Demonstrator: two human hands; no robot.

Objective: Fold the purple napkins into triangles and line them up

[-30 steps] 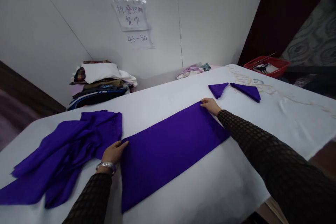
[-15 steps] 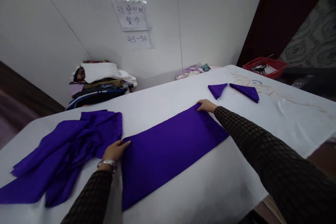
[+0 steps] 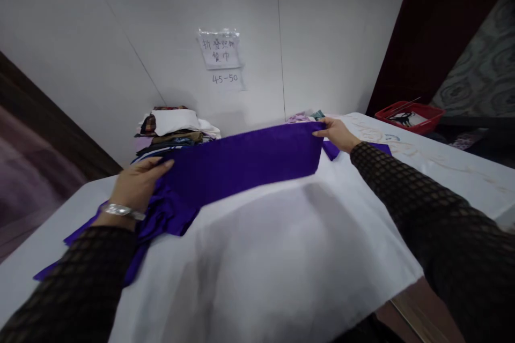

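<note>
A folded purple napkin (image 3: 249,161) hangs stretched between my two hands, raised above the white-covered table (image 3: 281,257). My left hand (image 3: 139,179) pinches its upper left corner, and a silver bracelet circles that wrist. At the upper right corner my right hand (image 3: 337,133) grips the cloth between thumb and fingers. Behind my left hand lies a crumpled heap of purple cloth (image 3: 161,220), partly covered by the hand and the held napkin. Two small folded purple pieces lie beyond my right hand; one folded piece (image 3: 330,150) shows beside the napkin, the other is mostly hidden by my arm.
A stack of folded clothes (image 3: 173,127) stands against the wall at the back left. Pale purple and teal cloth (image 3: 303,117) lies at the table's far edge. A red basket (image 3: 410,117) sits at the back right. Handwritten paper (image 3: 221,56) is stuck on the wall.
Both hands have lifted the napkin off the table, and it now hangs in the air. My left hand has moved left and up, my right hand up and slightly right. The view has tilted up.
</note>
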